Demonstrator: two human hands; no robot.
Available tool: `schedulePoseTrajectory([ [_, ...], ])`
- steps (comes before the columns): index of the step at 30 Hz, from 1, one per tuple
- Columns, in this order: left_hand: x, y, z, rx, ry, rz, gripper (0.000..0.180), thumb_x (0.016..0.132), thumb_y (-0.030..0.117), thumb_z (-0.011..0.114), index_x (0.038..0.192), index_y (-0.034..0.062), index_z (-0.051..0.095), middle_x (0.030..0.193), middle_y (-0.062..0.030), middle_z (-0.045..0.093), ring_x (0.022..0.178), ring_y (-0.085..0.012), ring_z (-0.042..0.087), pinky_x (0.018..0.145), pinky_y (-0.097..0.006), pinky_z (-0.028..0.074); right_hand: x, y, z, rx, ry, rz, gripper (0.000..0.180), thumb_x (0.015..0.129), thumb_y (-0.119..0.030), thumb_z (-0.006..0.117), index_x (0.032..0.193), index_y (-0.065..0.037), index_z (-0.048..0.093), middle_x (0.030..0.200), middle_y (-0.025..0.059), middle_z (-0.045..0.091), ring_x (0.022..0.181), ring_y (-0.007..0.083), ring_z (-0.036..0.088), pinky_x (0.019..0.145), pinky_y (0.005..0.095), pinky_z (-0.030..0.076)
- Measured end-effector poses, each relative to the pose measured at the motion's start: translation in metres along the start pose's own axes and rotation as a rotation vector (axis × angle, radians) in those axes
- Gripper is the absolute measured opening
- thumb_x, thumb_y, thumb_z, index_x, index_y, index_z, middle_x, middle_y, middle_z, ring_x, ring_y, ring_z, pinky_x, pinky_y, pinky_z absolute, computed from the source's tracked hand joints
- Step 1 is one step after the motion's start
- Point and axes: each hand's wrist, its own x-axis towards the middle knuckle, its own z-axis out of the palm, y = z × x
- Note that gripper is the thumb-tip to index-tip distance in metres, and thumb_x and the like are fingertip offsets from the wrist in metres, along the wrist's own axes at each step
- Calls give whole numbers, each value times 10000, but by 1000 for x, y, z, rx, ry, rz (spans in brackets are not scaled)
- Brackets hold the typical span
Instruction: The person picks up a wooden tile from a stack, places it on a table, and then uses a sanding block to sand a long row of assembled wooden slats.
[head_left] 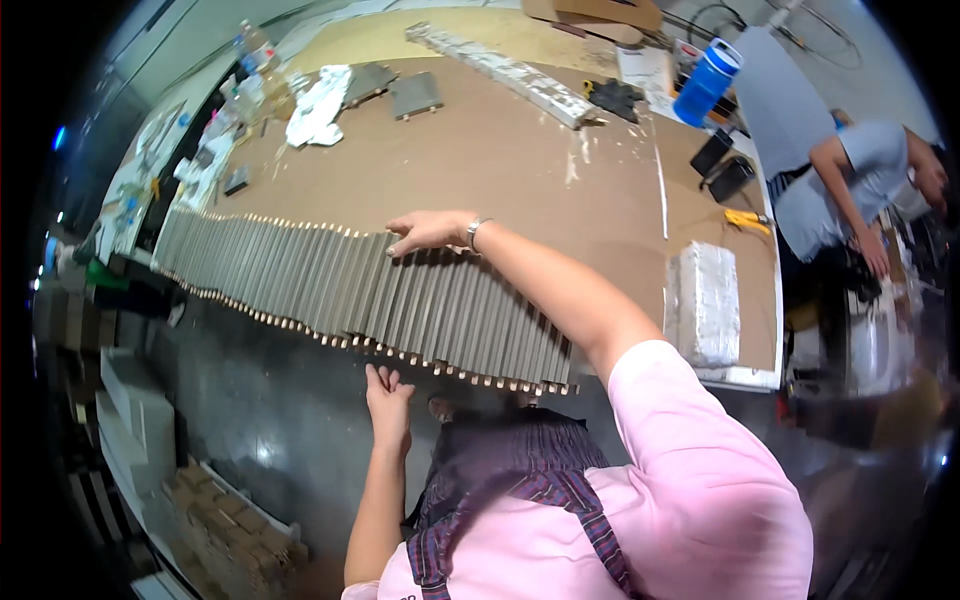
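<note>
A long row of thin grey slabs [270,268] stands packed side by side along the near edge of the table, with small copper-coloured tabs showing at both their ends. Over the far side of the row lies my right hand [432,231], thumb and fingers apart, touching the slab tops near the middle; a metal-banded watch [477,232] is on that wrist. My left hand [388,398] is just below the row's near edge, fingers raised and apart, holding nothing visible. My right forearm hides part of the row's right end.
Across the brown-topped table [520,180] lie a long white-flecked bar [505,75], white cloth [320,105], two grey pieces, a blue bottle [709,82], yellow-handled pliers [748,221] and a wrapped white block [706,305]. Another person [850,185] bends at the right.
</note>
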Motion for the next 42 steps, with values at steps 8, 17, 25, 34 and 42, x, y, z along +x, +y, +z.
schedulePoseTrajectory([
  [8, 30, 10, 6, -25, 0, 246, 600, 698, -171, 442, 1285, -53, 422, 1269, -118, 522, 1195, -199, 510, 953, -235, 385, 2, -10, 9, 174, -99, -50, 712, 864, -239, 726, 1447, 34, 423, 1403, 175, 544, 1259, 257, 529, 1069, 342, 403],
  [17, 30, 12, -7, 102, 22, 83, 815, 729, -170, 485, 1486, -92, 195, 1368, -224, 476, 1237, -275, 510, 1013, -314, 414, -6, -22, 9, 113, -63, 5, 747, 896, -240, 686, 1503, 10, 329, 1499, 159, 436, 1343, 237, 437, 1122, 343, 353],
  [25, 28, 27, -3, 119, 5, 141, 910, 735, -187, 459, 1538, -75, 46, 1551, -279, 273, 1443, -346, 320, 1158, -368, 290, 2, -17, 12, 47, -118, -28, 781, 917, -272, 640, 1532, 12, 251, 1574, 187, 314, 1425, 274, 343, 1173, 347, 279],
  [34, 26, 4, -15, 112, 180, 201, 883, 730, -169, 454, 1543, -51, 131, 1541, -262, 321, 1393, -344, 404, 1132, -385, 342, -9, -59, 39, -848, 288, -352, 784, 927, -465, 583, 1557, -137, 251, 1634, 145, 160, 1501, 312, 187, 1197, 568, 154],
  [42, 14, 23, -11, 93, 437, 479, 415, 861, -37, 589, 1272, -32, 533, 1133, -123, 600, 936, -175, 580, 840, -281, 499, -1, -44, 76, -994, 190, -501, 671, 958, -507, 496, 1511, -150, 368, 1606, 90, 280, 1476, 279, 261, 1180, 545, 198],
])
